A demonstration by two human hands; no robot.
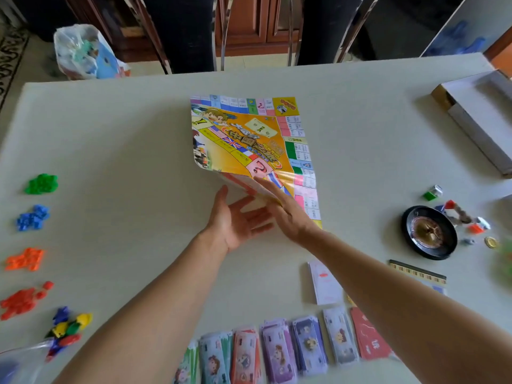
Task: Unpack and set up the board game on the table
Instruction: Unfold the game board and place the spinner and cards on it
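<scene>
We see a glossy paper board (pixel 249 145) (sheen along its lifted fold) on a matt table (pixel 110 134).

Game board (pixel 249 139) mid-table (pixel 110 134) — token piles (pixel 33 217) left, roulette wheel (pixel 429 232) right.

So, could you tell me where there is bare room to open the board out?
Bare table lies left of the board, out to the piece piles, and between board and box. Crowded: the near edge with money stacks, and around the roulette wheel.
</scene>
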